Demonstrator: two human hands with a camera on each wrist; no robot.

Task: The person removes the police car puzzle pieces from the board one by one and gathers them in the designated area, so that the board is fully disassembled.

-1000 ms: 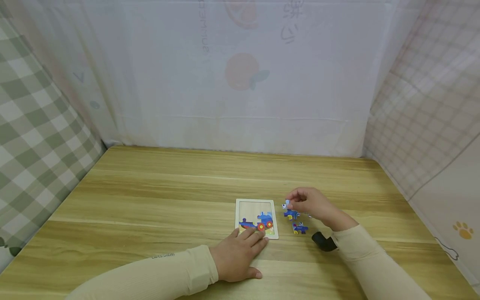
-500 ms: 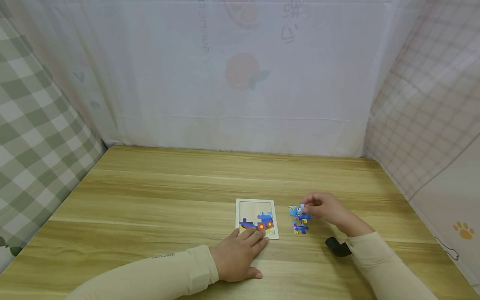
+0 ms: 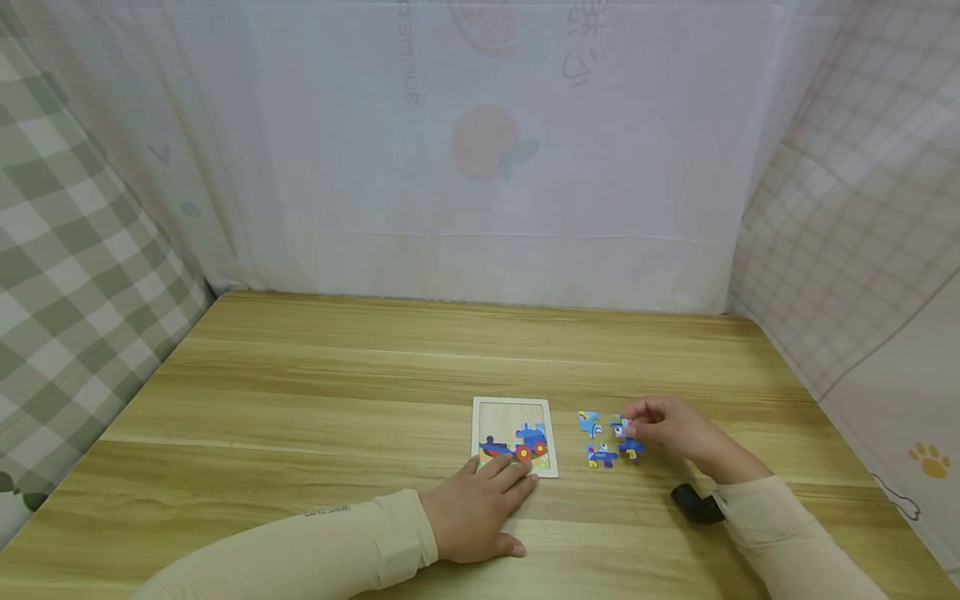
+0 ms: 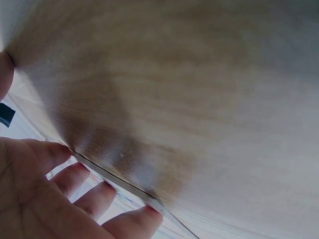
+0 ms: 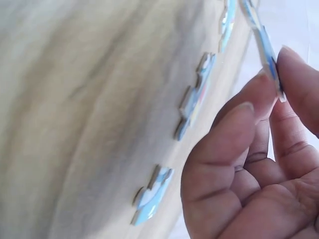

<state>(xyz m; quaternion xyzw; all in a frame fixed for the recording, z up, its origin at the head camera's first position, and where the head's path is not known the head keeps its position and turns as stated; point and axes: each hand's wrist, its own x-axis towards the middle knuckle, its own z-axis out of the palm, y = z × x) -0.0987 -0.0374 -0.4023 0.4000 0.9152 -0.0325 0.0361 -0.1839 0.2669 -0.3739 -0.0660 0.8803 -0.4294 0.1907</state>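
My left hand [image 3: 474, 510] lies flat with its fingertips on the near part of a wooden jigsaw puzzle board [image 3: 477, 425]. In the left wrist view the fingers [image 4: 97, 199] reach over the board's edge. Inside its pale frame, fitted pieces show a blue vehicle with red and yellow wheels; the upper area is bare wood. To the right of the board, my right hand [image 3: 678, 433] pinches a blue puzzle piece [image 5: 266, 47] between thumb and fingers, raised above the table in the right wrist view. Loose puzzle pieces [image 3: 589, 424] lie close by, one [image 3: 601, 455] nearer me.
The wood-grain table [image 3: 337, 400] reaches back to a white printed curtain [image 3: 337, 167]. A green checked cloth [image 3: 67, 208] hangs at the left and a pale patterned cloth [image 3: 862, 250] at the right. A black device [image 3: 696, 504] sits at the right wrist.
My right hand has moved right and slightly toward me, carrying the puzzle piece; a loose piece beside the board now shows fully. The left hand stays on the board.
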